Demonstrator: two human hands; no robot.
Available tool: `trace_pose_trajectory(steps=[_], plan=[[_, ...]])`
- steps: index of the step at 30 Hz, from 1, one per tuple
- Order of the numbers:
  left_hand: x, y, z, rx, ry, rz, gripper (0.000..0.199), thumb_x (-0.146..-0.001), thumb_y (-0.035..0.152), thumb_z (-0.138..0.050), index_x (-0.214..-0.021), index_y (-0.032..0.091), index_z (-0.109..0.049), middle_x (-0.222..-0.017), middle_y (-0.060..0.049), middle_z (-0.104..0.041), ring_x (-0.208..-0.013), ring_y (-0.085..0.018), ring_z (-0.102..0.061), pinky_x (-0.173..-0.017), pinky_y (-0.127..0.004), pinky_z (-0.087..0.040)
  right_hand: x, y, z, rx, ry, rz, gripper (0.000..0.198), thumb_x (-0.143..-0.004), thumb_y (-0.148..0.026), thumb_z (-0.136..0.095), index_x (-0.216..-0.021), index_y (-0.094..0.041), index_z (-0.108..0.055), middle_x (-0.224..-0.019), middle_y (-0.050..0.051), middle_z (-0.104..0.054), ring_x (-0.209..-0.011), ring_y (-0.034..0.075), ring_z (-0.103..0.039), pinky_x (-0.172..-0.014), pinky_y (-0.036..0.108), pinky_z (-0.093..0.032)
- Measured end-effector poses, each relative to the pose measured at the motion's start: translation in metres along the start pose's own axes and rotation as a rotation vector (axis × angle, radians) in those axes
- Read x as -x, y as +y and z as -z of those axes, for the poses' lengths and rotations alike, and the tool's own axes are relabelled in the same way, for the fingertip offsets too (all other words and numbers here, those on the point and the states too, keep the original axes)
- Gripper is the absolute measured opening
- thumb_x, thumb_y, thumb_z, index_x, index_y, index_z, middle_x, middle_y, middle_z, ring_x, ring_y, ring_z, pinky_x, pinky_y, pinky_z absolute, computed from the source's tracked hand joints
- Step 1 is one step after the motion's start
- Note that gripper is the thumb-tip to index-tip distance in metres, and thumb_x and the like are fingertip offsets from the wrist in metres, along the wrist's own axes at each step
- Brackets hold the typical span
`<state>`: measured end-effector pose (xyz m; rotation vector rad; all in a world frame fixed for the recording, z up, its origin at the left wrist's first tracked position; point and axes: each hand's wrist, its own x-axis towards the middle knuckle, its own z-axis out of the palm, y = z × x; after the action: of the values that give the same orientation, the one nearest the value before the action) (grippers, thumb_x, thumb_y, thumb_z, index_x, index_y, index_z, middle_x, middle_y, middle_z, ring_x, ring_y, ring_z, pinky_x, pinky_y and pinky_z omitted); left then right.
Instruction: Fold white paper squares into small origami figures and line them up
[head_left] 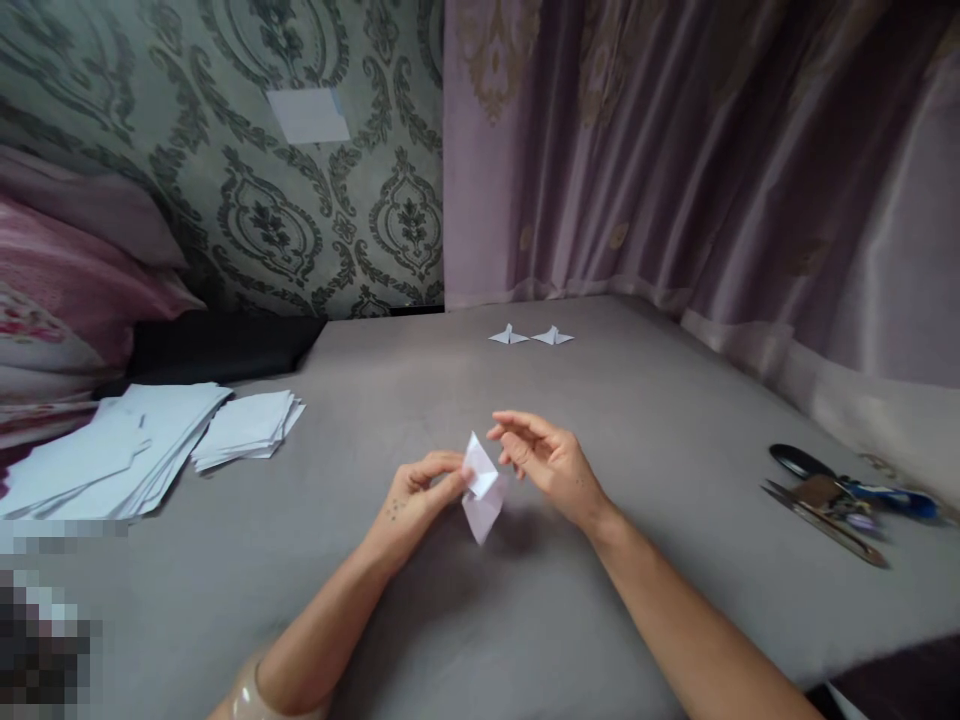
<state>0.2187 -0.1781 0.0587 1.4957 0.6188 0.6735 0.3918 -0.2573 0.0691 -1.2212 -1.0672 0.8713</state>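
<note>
A white piece of folded paper [484,490], pointed at top and bottom, is held up above the grey surface. My left hand [424,490] pinches its left side between thumb and fingers. To the right of the paper, my right hand [546,458] is apart from it, with its fingers loosely bent and spread and nothing visible in them. Farther back lie two white folded paper figures side by side, one on the left [509,336] and one on the right [553,337], each with pointed wings.
Loose white sheets [165,425] and a smaller stack of paper squares [244,430] lie at left, near a black folded item [225,345]. Pointed metal tweezers or scissors [825,525] lie at right among small tools. A grey-covered surface [390,390] spans the view, with a curtain [600,200] behind.
</note>
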Motion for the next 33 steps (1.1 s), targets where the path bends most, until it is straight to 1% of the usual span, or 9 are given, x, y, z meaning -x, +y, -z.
trace_pose_trajectory(steps=[4, 7, 10, 14, 17, 20, 25, 30, 33], plan=[[-0.004, -0.005, 0.001, 0.501, 0.160, 0.207, 0.024, -0.075, 0.035, -0.067, -0.083, 0.013, -0.073, -0.087, -0.010, -0.071, -0.083, -0.022, -0.061, -0.079, -0.031, -0.043, -0.003, -0.002, 0.006, -0.043, 0.166, -0.003, 0.028, -0.085, -0.041, -0.060, -0.104, -0.021, -0.063, -0.098, 0.006, -0.067, -0.083, 0.014, -0.061, -0.066, 0.024, -0.047], [-0.007, -0.008, 0.002, 0.609, 0.188, 0.217, 0.025, -0.075, 0.034, -0.067, -0.085, 0.012, -0.072, -0.091, -0.009, -0.071, -0.084, -0.021, -0.062, -0.079, -0.030, -0.043, -0.002, 0.000, 0.002, 0.011, 0.088, -0.084, 0.027, -0.084, -0.043, -0.060, -0.088, -0.017, -0.066, -0.082, 0.005, -0.068, -0.074, 0.014, -0.061, -0.062, 0.024, -0.045], [-0.008, -0.010, 0.003, 0.590, 0.277, 0.185, 0.024, -0.073, 0.035, -0.069, -0.082, 0.013, -0.071, -0.087, -0.008, -0.070, -0.081, -0.019, -0.061, -0.075, -0.027, -0.043, 0.001, 0.003, -0.008, 0.068, -0.004, -0.154, 0.032, -0.082, -0.046, -0.059, -0.076, -0.016, -0.067, -0.070, 0.004, -0.065, -0.065, 0.013, -0.058, -0.057, 0.024, -0.042], [-0.006, -0.013, -0.001, 0.492, 0.446, 0.166, 0.024, -0.067, 0.035, -0.075, -0.080, 0.015, -0.072, -0.084, -0.004, -0.071, -0.079, -0.016, -0.061, -0.072, -0.025, -0.042, 0.005, 0.007, -0.022, 0.078, -0.019, -0.178, 0.029, -0.079, -0.044, -0.063, -0.081, -0.016, -0.071, -0.077, 0.003, -0.067, -0.068, 0.013, -0.056, -0.065, 0.026, -0.042], [-0.002, -0.013, -0.006, 0.423, 0.421, 0.145, 0.026, -0.068, 0.036, -0.075, -0.084, 0.016, -0.073, -0.085, -0.005, -0.071, -0.082, -0.018, -0.061, -0.075, -0.026, -0.043, 0.006, 0.009, -0.027, 0.007, 0.013, -0.212, 0.027, -0.076, -0.042, -0.066, -0.082, -0.016, -0.071, -0.073, 0.001, -0.065, -0.065, 0.011, -0.053, -0.065, 0.025, -0.041], [0.002, -0.012, -0.009, 0.400, 0.377, 0.159, 0.027, -0.070, 0.037, -0.074, -0.086, 0.015, -0.074, -0.080, -0.005, -0.071, -0.078, -0.018, -0.061, -0.072, -0.026, -0.044, 0.004, 0.008, -0.027, -0.060, 0.058, -0.273, 0.025, -0.073, -0.040, -0.069, -0.077, -0.015, -0.071, -0.061, -0.003, -0.057, -0.055, 0.008, -0.045, -0.055, 0.023, -0.037], [0.002, -0.011, -0.008, 0.317, 0.407, 0.183, 0.026, -0.070, 0.039, -0.074, -0.077, 0.014, -0.073, -0.070, -0.003, -0.068, -0.069, -0.015, -0.059, -0.065, -0.023, -0.042, 0.002, 0.008, -0.024, -0.078, 0.095, -0.306, 0.027, -0.071, -0.041, -0.071, -0.076, -0.016, -0.065, -0.057, -0.005, -0.053, -0.047, 0.005, -0.038, -0.042, 0.020, -0.028], [0.002, -0.010, -0.007, 0.247, 0.426, 0.141, 0.027, -0.071, 0.042, -0.073, -0.074, 0.015, -0.073, -0.069, -0.002, -0.068, -0.067, -0.014, -0.058, -0.064, -0.022, -0.042, 0.004, 0.009, -0.022, -0.086, 0.013, -0.397, 0.033, -0.075, -0.046, -0.067, -0.092, -0.018, -0.060, -0.059, -0.004, -0.057, -0.040, 0.005, -0.036, -0.036, 0.018, -0.021], [0.003, -0.010, -0.008, 0.192, 0.425, 0.109, 0.026, -0.072, 0.041, -0.072, -0.078, 0.016, -0.074, -0.073, -0.002, -0.069, -0.069, -0.014, -0.058, -0.065, -0.022, -0.042, 0.005, 0.010, -0.021, -0.131, -0.050, -0.412, 0.037, -0.072, -0.042, -0.072, -0.100, -0.018, -0.063, -0.059, -0.005, -0.055, -0.041, 0.004, -0.038, -0.036, 0.017, -0.022]])
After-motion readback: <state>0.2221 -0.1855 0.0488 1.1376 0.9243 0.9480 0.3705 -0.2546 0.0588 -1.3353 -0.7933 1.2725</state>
